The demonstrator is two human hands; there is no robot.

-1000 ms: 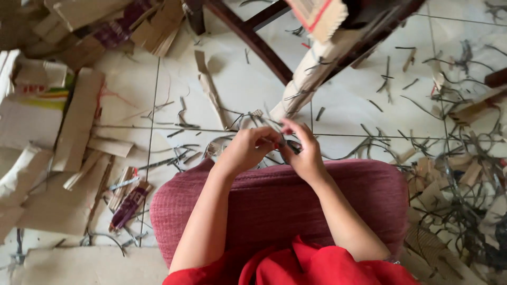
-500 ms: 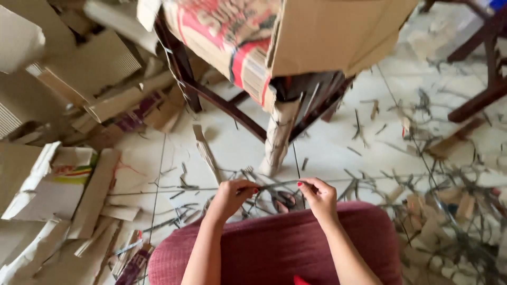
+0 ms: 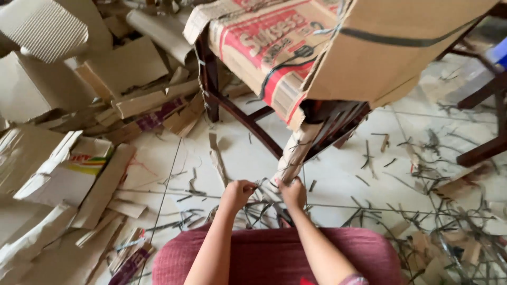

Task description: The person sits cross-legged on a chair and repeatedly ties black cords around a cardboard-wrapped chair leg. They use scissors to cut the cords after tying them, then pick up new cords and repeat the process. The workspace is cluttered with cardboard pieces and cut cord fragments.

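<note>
hands (image 3: 264, 192) perhaps gripping strips (image 3: 266, 198), cardboard box (image 3: 338, 47) above

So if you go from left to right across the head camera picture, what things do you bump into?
White folded box → left hand → right hand → scattered thin strips on the floor.

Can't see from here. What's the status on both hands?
Left hand and right hand closed on thin strips by wrapped chair leg. Cardboard scraps litter floor.
</note>
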